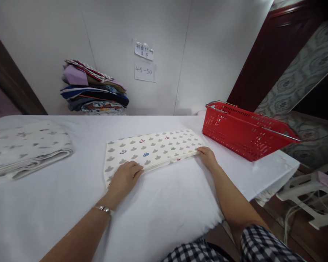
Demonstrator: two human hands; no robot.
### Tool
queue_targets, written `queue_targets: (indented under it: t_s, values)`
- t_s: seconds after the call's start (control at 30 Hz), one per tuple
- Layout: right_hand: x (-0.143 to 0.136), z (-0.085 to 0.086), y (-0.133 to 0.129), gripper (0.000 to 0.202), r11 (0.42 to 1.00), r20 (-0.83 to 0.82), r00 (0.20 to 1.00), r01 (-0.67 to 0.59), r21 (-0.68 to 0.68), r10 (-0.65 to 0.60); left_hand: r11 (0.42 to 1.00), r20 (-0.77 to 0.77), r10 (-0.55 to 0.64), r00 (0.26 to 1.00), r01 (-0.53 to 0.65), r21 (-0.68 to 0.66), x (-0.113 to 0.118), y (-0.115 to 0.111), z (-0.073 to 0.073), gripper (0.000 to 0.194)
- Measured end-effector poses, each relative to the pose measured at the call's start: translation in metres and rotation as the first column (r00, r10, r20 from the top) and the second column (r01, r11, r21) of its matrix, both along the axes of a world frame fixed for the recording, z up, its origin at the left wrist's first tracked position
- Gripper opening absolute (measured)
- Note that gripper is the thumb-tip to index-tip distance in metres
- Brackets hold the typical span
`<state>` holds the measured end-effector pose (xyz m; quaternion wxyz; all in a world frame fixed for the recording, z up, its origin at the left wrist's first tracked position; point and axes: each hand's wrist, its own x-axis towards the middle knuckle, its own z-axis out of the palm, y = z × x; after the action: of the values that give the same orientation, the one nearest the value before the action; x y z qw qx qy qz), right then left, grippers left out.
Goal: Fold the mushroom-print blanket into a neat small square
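A white folded cloth (153, 147) lies across the middle of the table, printed with grey mushroom-like shapes and a few coloured ones. Its layered front fold faces me. My left hand (127, 176) is closed on the near edge, left of the middle, with its fingers bent over the fabric. At the right front corner, my right hand (207, 156) pinches the same cloth between thumb and fingers. The undersides of both hands are hidden.
A white-covered table (164, 214) carries another folded printed cloth (30, 145) at left. Against the wall rises a stack of folded fabrics (95, 89). A red plastic basket (243, 129) stands at right, near the table's edge. Beyond it is a white stool (311, 196).
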<state>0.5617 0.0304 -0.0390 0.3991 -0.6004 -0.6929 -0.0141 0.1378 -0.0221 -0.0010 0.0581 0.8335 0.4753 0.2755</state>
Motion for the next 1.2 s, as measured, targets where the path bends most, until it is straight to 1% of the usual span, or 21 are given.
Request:
queue_targets:
  t_s: [0.1, 0.23, 0.43, 0.53, 0.67, 0.77, 0.93, 1.07, 1.2]
  values:
    - [0.003, -0.002, 0.001, 0.029, 1.0, -0.016, 1.0, 0.004, -0.025, -0.004, 1.0, -0.008, 0.0, 1.0, 0.0, 0.003, -0.001, 0.001, -0.001, 0.028]
    - [0.002, 0.001, -0.001, 0.026, 0.999, -0.003, 1.0, -0.017, -0.038, 0.017, 1.0, -0.013, -0.001, 1.0, 0.001, -0.002, -0.002, 0.001, -0.001, 0.027]
    - [-0.001, 0.007, -0.002, 0.021, 0.998, 0.138, 0.989, -0.056, -0.023, 0.059, 1.0, -0.007, 0.009, 1.0, -0.009, -0.02, 0.0, 0.0, 0.002, 0.029]
    - [0.0, 0.008, 0.0, 0.021, 0.998, 0.19, 0.98, -0.066, -0.009, 0.066, 1.0, -0.001, 0.008, 1.0, -0.008, -0.008, -0.001, 0.001, 0.001, 0.029]
    - [-0.001, 0.007, 0.002, 0.022, 0.999, 0.253, 0.967, -0.043, -0.012, 0.045, 1.0, -0.002, 0.004, 1.0, -0.004, -0.007, -0.002, 0.002, -0.002, 0.027]
    - [-0.003, 0.008, 0.001, 0.021, 0.999, 0.242, 0.97, -0.037, -0.009, 0.038, 1.0, -0.003, 0.008, 1.0, -0.008, -0.009, -0.002, 0.002, -0.003, 0.027]
    - [-0.004, 0.013, -0.003, 0.022, 0.997, 0.195, 0.98, -0.057, 0.048, 0.046, 1.0, -0.006, 0.003, 1.0, -0.003, -0.009, -0.002, 0.001, -0.001, 0.027]
    - [-0.005, 0.016, -0.005, 0.022, 0.998, 0.184, 0.982, -0.042, 0.039, 0.034, 1.0, -0.02, 0.002, 1.0, -0.002, -0.008, -0.002, 0.002, -0.002, 0.027]
    - [-0.009, 0.016, -0.007, 0.02, 0.996, 0.215, 0.973, -0.089, 0.026, 0.082, 1.0, -0.026, -0.002, 1.0, 0.002, -0.011, -0.002, 0.002, -0.002, 0.028]
